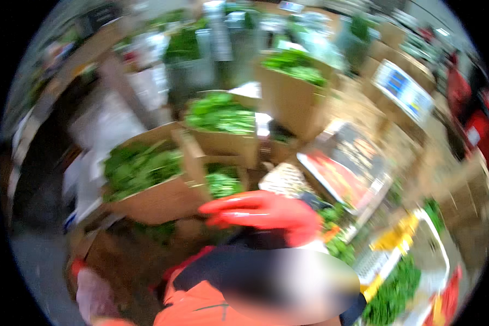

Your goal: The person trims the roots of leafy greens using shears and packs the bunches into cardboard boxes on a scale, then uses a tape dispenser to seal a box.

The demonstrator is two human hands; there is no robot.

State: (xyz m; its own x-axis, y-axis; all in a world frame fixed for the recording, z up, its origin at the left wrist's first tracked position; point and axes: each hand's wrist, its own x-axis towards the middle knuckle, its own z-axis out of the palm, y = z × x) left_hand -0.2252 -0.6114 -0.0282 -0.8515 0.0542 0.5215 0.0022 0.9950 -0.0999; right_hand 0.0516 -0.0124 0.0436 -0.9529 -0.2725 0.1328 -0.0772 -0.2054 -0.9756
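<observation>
The whole picture is motion-blurred. My right hand [261, 212], in a red glove, stretches leftward across the middle with its fingers extended and nothing visible in it. Its fingertips are just below a small cardboard box of leafy greens [223, 182] and beside a larger open box of greens [141, 168]. At the lower left, a red patch sits above a pale pinkish shape [92, 296]; I cannot tell whether that is my left hand. An orange and black garment [201, 304] fills the lower edge.
More cardboard boxes of greens stand behind [223, 114] [296, 65]. To the right are a flat red-orange panel [337, 174], a tilted screen [402, 89], a yellow item [396, 236] and loose greens [396, 288]. A person in red [472, 108] is at the far right.
</observation>
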